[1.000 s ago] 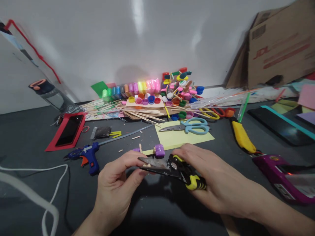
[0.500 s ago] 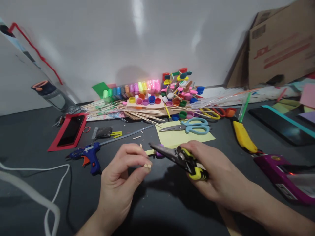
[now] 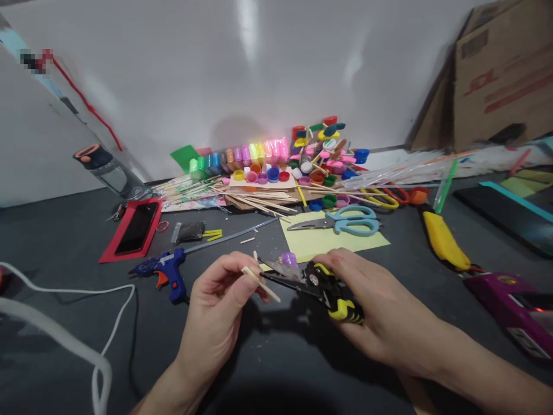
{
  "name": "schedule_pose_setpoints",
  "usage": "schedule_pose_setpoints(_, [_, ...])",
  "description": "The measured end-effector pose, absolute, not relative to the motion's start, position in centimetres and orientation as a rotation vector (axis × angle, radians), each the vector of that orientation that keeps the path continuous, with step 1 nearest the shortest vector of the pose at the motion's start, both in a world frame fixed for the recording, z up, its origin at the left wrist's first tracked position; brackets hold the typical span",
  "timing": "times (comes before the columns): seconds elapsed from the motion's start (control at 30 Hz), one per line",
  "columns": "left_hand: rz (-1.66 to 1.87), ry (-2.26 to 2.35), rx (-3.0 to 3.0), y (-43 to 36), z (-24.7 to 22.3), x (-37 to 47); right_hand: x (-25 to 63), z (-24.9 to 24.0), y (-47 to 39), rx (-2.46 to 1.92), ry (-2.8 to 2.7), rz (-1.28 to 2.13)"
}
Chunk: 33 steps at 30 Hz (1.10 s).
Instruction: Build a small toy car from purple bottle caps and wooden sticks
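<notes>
My left hand [image 3: 213, 308] pinches short, pale wooden sticks [image 3: 268, 290] between thumb and fingers, and one of them slants down to the right. In my right hand [image 3: 382, 308] is a pair of black cutting pliers [image 3: 314, 281] with yellow-and-black handles. Its jaws are parted, with their tips right by the sticks at my left fingertips; whether they touch I cannot tell. Behind the jaws lie a small purple tub [image 3: 288, 259] and a yellow-green paper strip, partly hidden.
A blue glue gun [image 3: 170, 274] lies left, near a white cable [image 3: 116, 314] and a phone [image 3: 137, 227] on red card. Blue-handled scissors [image 3: 354, 221] rest on yellow paper [image 3: 298, 242]. Farther back are wooden skewers [image 3: 259, 202] and paint pots [image 3: 273, 174]. A yellow cutter [image 3: 444, 239] lies right.
The sticks in my left hand have turned from end-on to slanting, showing their length. The pliers' tips have moved left, up to them. The whole view has shifted slightly.
</notes>
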<state>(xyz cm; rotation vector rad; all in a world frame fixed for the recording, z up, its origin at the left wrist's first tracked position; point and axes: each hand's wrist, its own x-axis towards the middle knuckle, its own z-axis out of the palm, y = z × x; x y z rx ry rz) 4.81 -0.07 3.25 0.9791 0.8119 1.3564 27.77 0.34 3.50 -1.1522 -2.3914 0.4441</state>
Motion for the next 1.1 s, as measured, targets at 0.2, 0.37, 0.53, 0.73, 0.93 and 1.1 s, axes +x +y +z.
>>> schedule_pose_setpoints(0.2, [1.369, 0.846, 0.951, -0.1, 3.3, 4.8, 27.9, 3.6, 0.3, -1.159, -2.363, 0.5])
schedule_pose_setpoints(0.37, [1.386, 0.826, 0.921, 0.0, 3.1, 4.9, 27.9, 3.8, 0.2, -1.158, -2.33, 0.557])
schedule_pose_setpoints(0.53, [1.342, 0.875, 1.016, -0.2, 3.1, 4.8, 27.8, 3.9, -0.2, -1.215, -2.267, 0.714])
schedule_pose_setpoints(0.73, [1.369, 0.901, 1.458, -1.2, 3.4, 5.3, 26.3, 5.4, -0.7, -1.175, -1.925, 1.095])
schedule_pose_setpoints(0.93, [1.378, 0.703, 1.771, -1.6, 2.4, 6.3, 25.2, 5.8, -0.9, -0.933, -1.564, 1.561])
schedule_pose_setpoints(1.1, [1.434, 0.7, 1.857, -1.2, 1.5, 6.4, 25.3, 5.1, -1.0, -0.948, -1.484, 1.672])
